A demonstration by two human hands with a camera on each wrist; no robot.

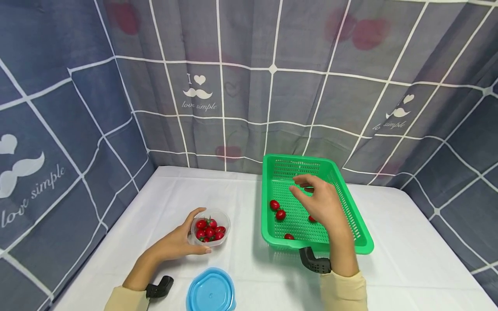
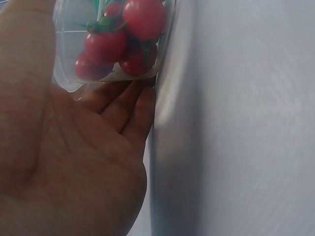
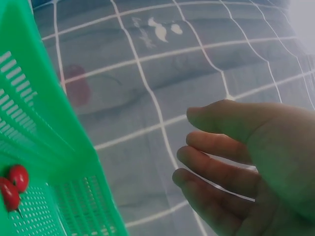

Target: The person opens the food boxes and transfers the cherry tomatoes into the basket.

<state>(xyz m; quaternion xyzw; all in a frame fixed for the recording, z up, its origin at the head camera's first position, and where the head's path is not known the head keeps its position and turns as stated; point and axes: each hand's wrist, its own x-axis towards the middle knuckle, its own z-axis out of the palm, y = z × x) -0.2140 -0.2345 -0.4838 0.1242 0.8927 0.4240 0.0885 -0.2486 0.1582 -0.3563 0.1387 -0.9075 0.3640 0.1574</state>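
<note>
My left hand [image 1: 177, 242] holds a small clear plastic tub [image 1: 223, 217], thumb on the near side and fingers round the far side. Red cherry tomatoes [image 1: 209, 232] with green stems lie in the tub; the left wrist view shows them through its wall. Over a green plastic basket [image 1: 266, 194] hovers my right hand [image 1: 322, 201], thumb and fingers apart with nothing between them. Several cherry tomatoes [image 1: 280, 214] lie on the basket's floor, one partly hidden by the right hand. In the right wrist view, two tomatoes [image 3: 18, 178] show beyond the basket's wall.
A blue lid [image 1: 211, 290] lies on the white tablecloth [image 1: 249, 268] near the front, just below the tub. Grey-blue curtains [image 1: 245, 95] with white grid lines hang behind and at both sides of the table.
</note>
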